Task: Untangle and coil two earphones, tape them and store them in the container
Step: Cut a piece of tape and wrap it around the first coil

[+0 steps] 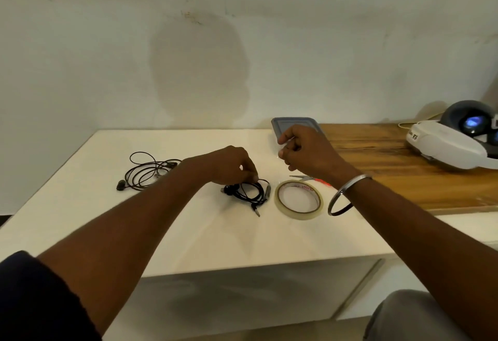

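A coiled black earphone [249,192] lies on the white table [107,219], and my left hand [231,164] pinches the top of the coil against the table. My right hand [307,149] is raised above the table with its fingers curled; a thin clear strip of tape seems to hang from its fingertips, hard to make out. A roll of clear tape [298,200] lies flat just right of the coil. A second black earphone [147,170] lies loosely looped at the left. The grey container [280,125] sits behind my right hand, partly hidden.
Scissors with an orange handle [310,178] lie behind the tape roll, partly under my right wrist. A white headset [455,141] rests on the wooden counter [390,168] at the right. A wall stands right behind the table.
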